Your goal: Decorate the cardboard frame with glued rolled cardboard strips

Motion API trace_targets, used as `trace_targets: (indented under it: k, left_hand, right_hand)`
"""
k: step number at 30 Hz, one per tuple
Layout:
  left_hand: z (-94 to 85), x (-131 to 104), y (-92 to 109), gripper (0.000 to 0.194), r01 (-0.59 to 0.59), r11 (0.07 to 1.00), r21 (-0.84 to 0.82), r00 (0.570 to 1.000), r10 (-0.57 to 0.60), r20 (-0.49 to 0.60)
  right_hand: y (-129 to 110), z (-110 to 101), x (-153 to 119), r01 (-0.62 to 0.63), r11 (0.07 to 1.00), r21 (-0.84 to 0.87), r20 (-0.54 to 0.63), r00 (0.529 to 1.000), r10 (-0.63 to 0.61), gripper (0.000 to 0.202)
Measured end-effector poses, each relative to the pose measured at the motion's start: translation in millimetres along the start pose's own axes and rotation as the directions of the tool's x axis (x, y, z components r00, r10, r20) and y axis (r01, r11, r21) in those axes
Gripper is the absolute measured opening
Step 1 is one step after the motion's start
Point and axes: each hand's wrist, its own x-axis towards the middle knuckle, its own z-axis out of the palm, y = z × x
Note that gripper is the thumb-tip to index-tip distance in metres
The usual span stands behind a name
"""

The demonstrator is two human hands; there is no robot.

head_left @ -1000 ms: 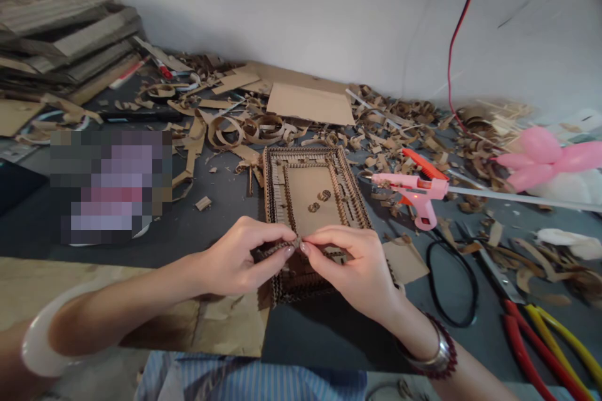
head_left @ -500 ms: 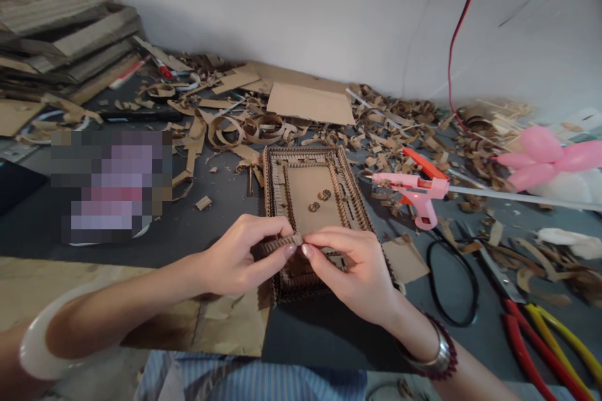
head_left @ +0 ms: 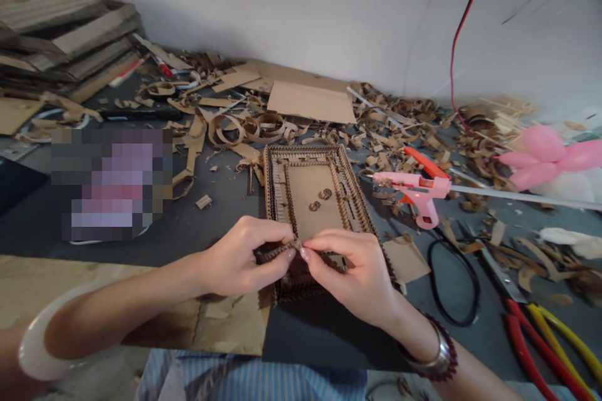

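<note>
A narrow strip of corrugated cardboard (head_left: 277, 251) is pinched between thumb and forefinger of my left hand (head_left: 244, 257). My right hand (head_left: 350, 269) pinches the same strip at its right end, fingertips almost touching the left ones. Both hands hover over the near part of a rectangular cardboard frame (head_left: 275, 200) with ridged, layered borders, and they hide some of it. Two small coiled cardboard rolls (head_left: 315, 206) lie on its flat inner panel (head_left: 308, 182).
Right of the frame lie a pink glue gun (head_left: 418, 191) with a clear glue stick, its black cord, and large scissors (head_left: 505, 288) with red and yellow handles. Cardboard scraps (head_left: 399, 119) cover the back. Cardboard pieces are stacked (head_left: 70, 31) at the far left, near a pixelated patch.
The fingers have shifted very slightly on the strip, whose right end shows less above the fingertips now. Everything else stays where it was.
</note>
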Motion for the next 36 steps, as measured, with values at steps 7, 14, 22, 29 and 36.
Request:
trace_targets:
  k: [7, 14, 22, 29, 36]
  left_hand:
    - [0.7, 0.7, 0.8, 0.022, -0.024, 0.998, 0.055, 1.0, 0.023, 0.02]
    - [0.1, -0.2, 2.2, 0.024, -0.023, 0.999, 0.041, 0.999, 0.021, 0.038]
    - [0.5, 0.2, 1.4, 0.023, -0.037, 0.998, 0.052, 0.999, 0.035, 0.03]
    - [0.3, 0.1, 2.0, 0.025, -0.035, 0.999, 0.03, 0.999, 0.033, 0.042]
    - [0.6, 0.3, -0.2, 0.021, -0.033, 0.999, 0.039, 0.999, 0.033, 0.005]
  right_hand:
    - [-2.6, 0.5, -1.3, -0.02, 0.999, -0.048, -0.008, 1.0, 0.019, 0.013]
    - [-4.7, -3.4, -0.9, -0.078, 0.997, -0.009, 0.06, 0.995, 0.078, 0.017]
    - [-3.0, -0.2, -1.4, -0.101, 0.995, 0.001, 0.053, 0.994, 0.1, 0.015]
    - [-3.8, -2.0, 0.2, -0.117, 0.993, -0.008, 0.061, 0.991, 0.117, 0.018]
    - [-2.3, -2.3, -0.9, -0.116, 0.993, 0.013, 0.063, 0.991, 0.115, 0.013]
